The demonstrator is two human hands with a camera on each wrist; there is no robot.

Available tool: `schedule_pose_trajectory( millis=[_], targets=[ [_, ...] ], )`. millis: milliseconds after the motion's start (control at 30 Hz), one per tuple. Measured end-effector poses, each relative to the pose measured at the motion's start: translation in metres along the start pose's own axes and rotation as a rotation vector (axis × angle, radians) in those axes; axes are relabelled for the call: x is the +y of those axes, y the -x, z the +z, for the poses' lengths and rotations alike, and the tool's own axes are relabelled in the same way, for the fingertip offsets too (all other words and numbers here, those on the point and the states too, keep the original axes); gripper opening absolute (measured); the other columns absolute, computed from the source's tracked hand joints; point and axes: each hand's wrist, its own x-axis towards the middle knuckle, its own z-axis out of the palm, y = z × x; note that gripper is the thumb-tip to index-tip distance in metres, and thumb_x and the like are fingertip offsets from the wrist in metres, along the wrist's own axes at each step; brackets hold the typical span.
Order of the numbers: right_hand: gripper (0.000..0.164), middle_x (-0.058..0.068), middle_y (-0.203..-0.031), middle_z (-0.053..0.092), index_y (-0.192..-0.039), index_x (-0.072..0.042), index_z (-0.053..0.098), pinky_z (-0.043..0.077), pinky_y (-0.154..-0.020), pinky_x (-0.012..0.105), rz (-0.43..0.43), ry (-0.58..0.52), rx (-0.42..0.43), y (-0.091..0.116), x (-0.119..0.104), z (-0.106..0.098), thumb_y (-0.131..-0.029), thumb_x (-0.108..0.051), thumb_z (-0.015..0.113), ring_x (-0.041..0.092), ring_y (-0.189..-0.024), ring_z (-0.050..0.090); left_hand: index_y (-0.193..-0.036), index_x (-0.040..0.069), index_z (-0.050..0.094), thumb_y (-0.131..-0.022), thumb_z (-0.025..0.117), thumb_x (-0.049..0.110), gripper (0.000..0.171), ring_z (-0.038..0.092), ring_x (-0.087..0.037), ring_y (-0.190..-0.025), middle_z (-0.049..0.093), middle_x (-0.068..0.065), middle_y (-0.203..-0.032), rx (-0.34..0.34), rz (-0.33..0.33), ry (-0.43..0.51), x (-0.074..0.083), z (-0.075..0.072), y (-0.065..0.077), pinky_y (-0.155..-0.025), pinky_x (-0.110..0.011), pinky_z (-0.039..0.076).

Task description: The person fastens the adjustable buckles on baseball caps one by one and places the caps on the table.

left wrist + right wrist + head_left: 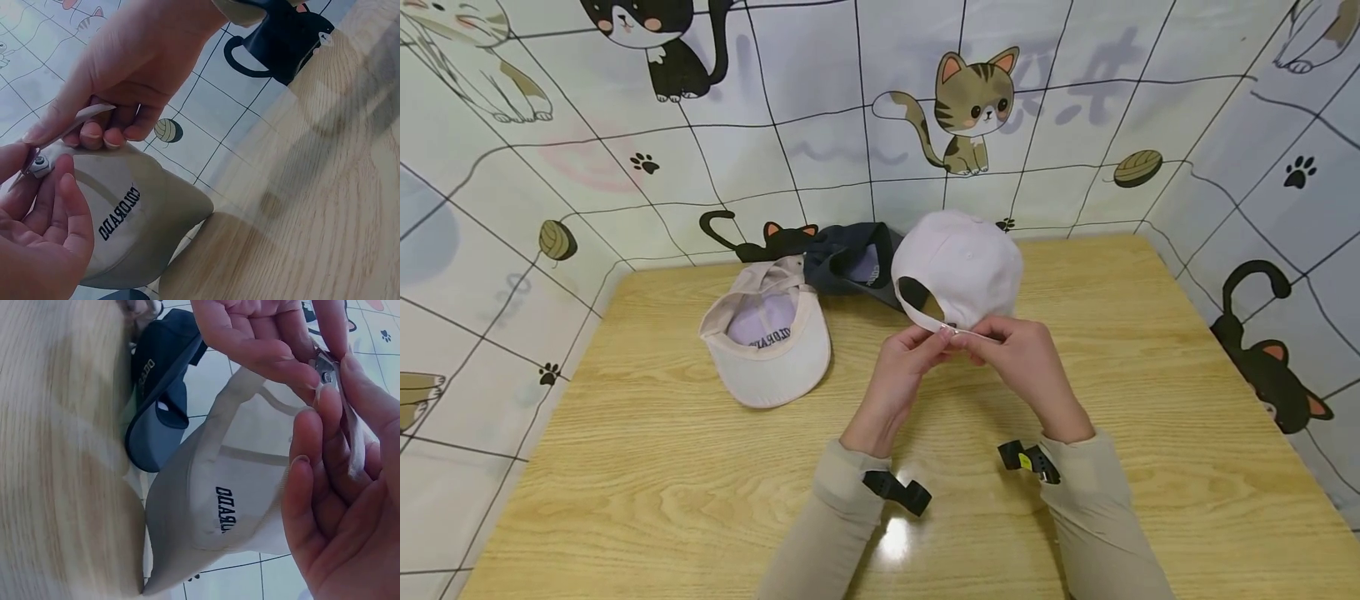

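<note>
A white baseball cap (962,262) is held up with its back opening towards me; dark COLORADO lettering shows on it in the left wrist view. My left hand (901,371) pinches the rear strap beside a small metal buckle (40,162). On the other side my right hand (1022,358) grips the strap (355,447), whose loose end runs along the fingers. Both hands' fingertips meet close around the buckle (325,372), partly covering it.
A cream cap (782,375) lies upturned to the left on the wooden table (700,500). Behind it, a dark navy cap (835,258) sits against the cat-print backdrop (820,125), partly hidden by the white cap. Printed sheets also line both sides.
</note>
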Motion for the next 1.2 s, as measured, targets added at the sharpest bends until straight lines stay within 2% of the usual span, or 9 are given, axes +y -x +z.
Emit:
schedule_pose_trajectory(
  millis=[133,300,567,800,967,1100,1200],
  targets=[
    [0.039,0.002,-0.061,0.061,-0.065,-0.018,0.064,0.037,-0.049,0.028,0.006,-0.004,-0.006,-0.001,-0.001,0.0,-0.07,-0.057,0.064,0.014,-0.057,0.049,-0.102,-0.006,0.06,-0.086,0.061,0.018,0.029,0.059,-0.016,-0.081,0.062,-0.002,-0.085,0.003,0.004,-0.035,0.002,-0.001,0.0,-0.084,-0.042,0.044],
    [0.038,0.001,-0.061,0.062,-0.064,-0.02,0.063,0.038,-0.05,0.029,0.014,-0.024,-0.014,-0.002,-0.002,0.0,-0.07,-0.057,0.064,0.015,-0.058,0.052,-0.101,-0.005,0.061,-0.087,0.059,0.017,0.026,0.059,-0.015,-0.08,0.063,-0.001,-0.081,-0.005,-0.004,-0.048,0.006,-0.002,0.001,-0.086,-0.047,0.041],
    [0.038,0.003,-0.061,0.061,-0.063,-0.021,0.062,0.038,-0.049,0.029,-0.013,-0.005,-0.035,-0.004,-0.008,0.002,-0.072,-0.058,0.062,0.014,-0.056,0.05,-0.097,-0.004,0.062,-0.088,0.058,0.015,0.022,0.058,-0.015,-0.078,0.063,0.001,-0.078,-0.001,0.016,-0.08,0.009,-0.007,0.001,-0.074,-0.031,0.046],
    [0.038,-0.003,-0.058,0.058,-0.063,-0.02,0.061,0.037,-0.047,0.029,-0.042,0.028,-0.033,-0.005,-0.013,0.002,-0.074,-0.056,0.061,0.014,-0.054,0.048,-0.096,-0.003,0.063,-0.087,0.06,0.022,0.026,0.057,-0.016,-0.079,0.064,-0.002,-0.08,0.009,0.045,-0.084,0.008,-0.008,0.0,-0.074,-0.03,0.045],
    [0.042,-0.006,-0.053,0.053,-0.061,-0.016,0.059,0.035,-0.045,0.029,-0.055,0.068,0.012,-0.006,-0.014,0.006,-0.076,-0.056,0.06,0.013,-0.05,0.046,-0.091,-0.003,0.063,-0.086,0.06,0.022,0.026,0.056,-0.026,-0.083,0.062,-0.007,-0.08,0.055,0.075,-0.056,0.006,-0.006,-0.002,-0.075,-0.035,0.045],
    [0.043,-0.005,-0.05,0.05,-0.059,-0.019,0.055,0.033,-0.044,0.029,-0.048,0.087,0.047,-0.006,-0.012,0.011,-0.076,-0.058,0.057,0.015,-0.048,0.043,-0.089,-0.003,0.064,-0.085,0.061,0.022,0.025,0.051,-0.039,-0.088,0.061,-0.015,-0.081,0.117,0.108,-0.024,0.002,-0.002,-0.004,-0.072,-0.032,0.046],
    [0.044,-0.003,-0.053,0.052,-0.062,-0.017,0.056,0.037,-0.047,0.03,-0.01,0.037,0.017,-0.006,-0.008,0.012,-0.078,-0.059,0.055,0.015,-0.051,0.046,-0.089,-0.001,0.065,-0.084,0.063,0.024,0.026,0.053,-0.037,-0.088,0.061,-0.014,-0.082,0.164,0.113,-0.019,0.0,0.001,-0.005,-0.07,-0.031,0.047]
  ],
)
